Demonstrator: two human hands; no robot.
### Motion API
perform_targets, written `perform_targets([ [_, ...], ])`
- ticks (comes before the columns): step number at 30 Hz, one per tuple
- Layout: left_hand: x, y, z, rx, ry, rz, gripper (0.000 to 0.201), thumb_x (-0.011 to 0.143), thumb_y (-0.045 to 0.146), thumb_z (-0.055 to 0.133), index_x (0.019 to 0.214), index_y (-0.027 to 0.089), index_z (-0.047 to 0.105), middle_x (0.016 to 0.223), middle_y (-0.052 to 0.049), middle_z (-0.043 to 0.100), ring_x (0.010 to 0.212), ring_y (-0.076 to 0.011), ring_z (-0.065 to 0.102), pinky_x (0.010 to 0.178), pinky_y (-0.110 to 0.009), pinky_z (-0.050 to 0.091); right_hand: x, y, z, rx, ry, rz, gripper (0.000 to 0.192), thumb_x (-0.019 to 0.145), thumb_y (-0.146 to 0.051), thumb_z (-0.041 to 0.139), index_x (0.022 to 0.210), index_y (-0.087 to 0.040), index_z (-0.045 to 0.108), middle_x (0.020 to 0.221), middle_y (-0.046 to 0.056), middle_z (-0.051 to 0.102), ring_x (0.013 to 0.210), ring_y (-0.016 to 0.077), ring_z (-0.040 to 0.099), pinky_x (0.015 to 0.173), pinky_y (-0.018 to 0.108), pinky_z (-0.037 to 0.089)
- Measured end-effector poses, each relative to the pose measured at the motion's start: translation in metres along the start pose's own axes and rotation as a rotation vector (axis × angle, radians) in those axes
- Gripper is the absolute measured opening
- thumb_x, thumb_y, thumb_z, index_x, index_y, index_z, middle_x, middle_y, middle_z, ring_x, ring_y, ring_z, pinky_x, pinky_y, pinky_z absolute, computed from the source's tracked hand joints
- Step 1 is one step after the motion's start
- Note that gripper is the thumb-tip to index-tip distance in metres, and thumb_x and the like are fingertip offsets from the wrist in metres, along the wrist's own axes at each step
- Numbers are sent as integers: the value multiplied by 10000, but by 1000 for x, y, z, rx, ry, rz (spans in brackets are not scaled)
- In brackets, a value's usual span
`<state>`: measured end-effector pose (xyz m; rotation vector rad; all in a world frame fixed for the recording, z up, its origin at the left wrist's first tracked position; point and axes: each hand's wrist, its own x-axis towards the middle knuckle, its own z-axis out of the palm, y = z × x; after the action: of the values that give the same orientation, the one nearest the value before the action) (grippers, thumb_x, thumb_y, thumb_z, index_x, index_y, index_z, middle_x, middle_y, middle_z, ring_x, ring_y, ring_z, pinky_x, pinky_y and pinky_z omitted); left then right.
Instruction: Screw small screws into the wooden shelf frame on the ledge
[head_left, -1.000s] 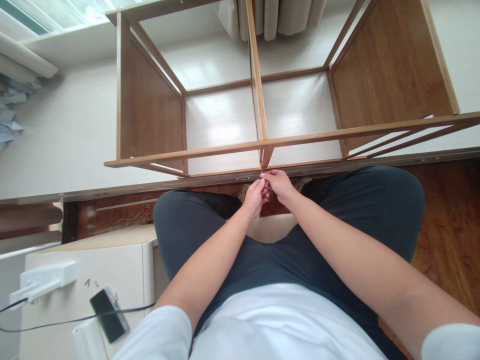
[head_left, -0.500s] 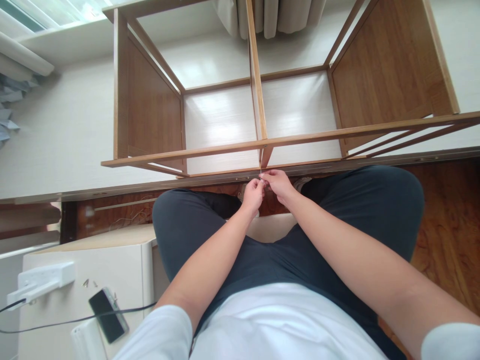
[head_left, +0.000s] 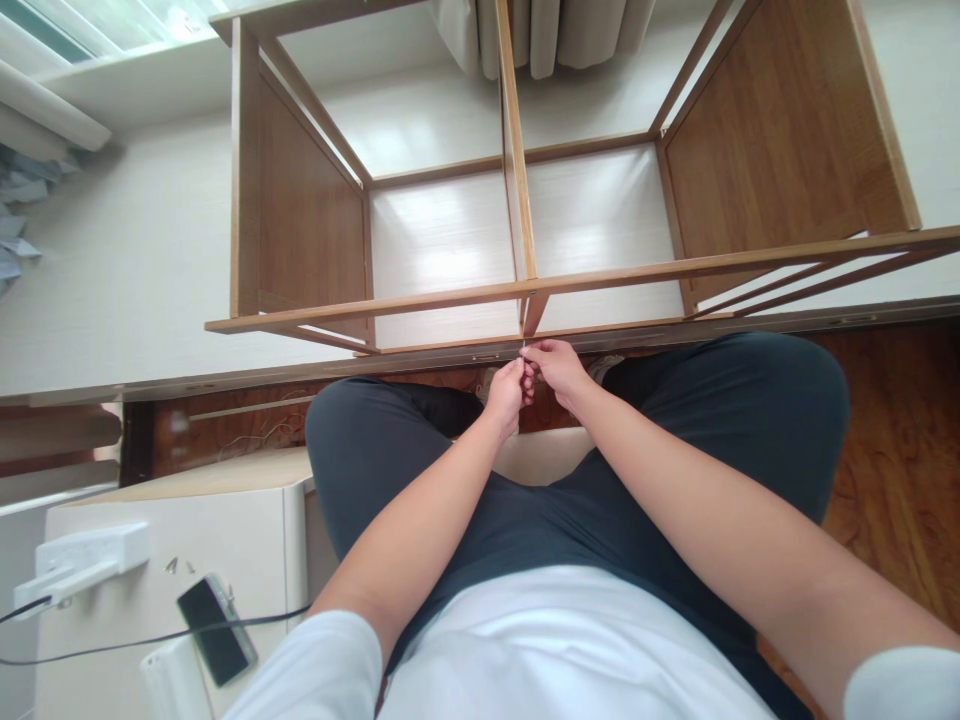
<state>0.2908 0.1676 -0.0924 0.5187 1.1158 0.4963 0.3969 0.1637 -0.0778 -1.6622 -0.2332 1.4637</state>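
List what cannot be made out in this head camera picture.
- The small pale thing pinched between the left hand and the right hand: too small and covered by fingers to identify.
- The wooden frame: its top and right end are cut off by the picture's edges.
- The tiny metal bits beside the phone on the white cabinet: too small to identify.
- The feet: hidden behind knees and hands.

**Looks like a room at home**

Definitely someone's home: curtains (head_left: 570, 35) by the window (head_left: 97, 15), a wood floor (head_left: 892, 450), a half-built wooden shelf (head_left: 517, 200), plus a phone (head_left: 216, 630) and power strip (head_left: 79, 562) on a white cabinet (head_left: 225, 520).
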Motion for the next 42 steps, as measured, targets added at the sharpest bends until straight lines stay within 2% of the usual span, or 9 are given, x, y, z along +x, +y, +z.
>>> perform_targets([
  [14,-1,2,0,-82,-31,-43,393,870,513,675,719,193,504,584,46,419,489,-90,406,454,-200,293,-1,1,1,39,-16,16,188,800,-221,763,713,-170,604,473,-48,559,364,90,508,388,190,433],
  [22,-4,14,3,-274,-170,-178,338,939,393,596,712,206,429,588,55,321,505,-99,375,482,-202,322,-4,-3,2,57,1,23,171,821,-192,721,691,-159,615,498,-26,582,361,98,527,300,174,375],
  [26,-5,18,3,-292,-191,-228,342,964,385,556,707,211,411,599,47,312,518,-108,369,507,-207,356,-3,-3,2,59,-6,26,123,805,-189,726,713,-149,654,510,-23,597,356,89,517,289,164,358],
  [37,-1,23,-4,-374,-272,-294,365,976,322,523,661,215,374,548,44,275,494,-125,339,536,-255,372,-6,-3,4,28,41,1,97,787,-187,728,715,-148,675,552,8,656,427,127,600,343,184,424],
  [39,0,23,-5,-340,-269,-316,369,966,354,542,661,215,389,541,49,275,485,-123,341,526,-252,366,-6,-3,3,23,39,10,100,773,-205,748,731,-151,675,547,-2,641,410,124,579,343,193,415],
  [42,1,17,-4,-210,-216,-299,400,947,500,549,685,211,459,544,47,328,479,-120,371,489,-238,335,-4,-1,2,26,17,13,134,758,-242,766,731,-160,663,505,-37,580,374,106,516,346,200,379],
])
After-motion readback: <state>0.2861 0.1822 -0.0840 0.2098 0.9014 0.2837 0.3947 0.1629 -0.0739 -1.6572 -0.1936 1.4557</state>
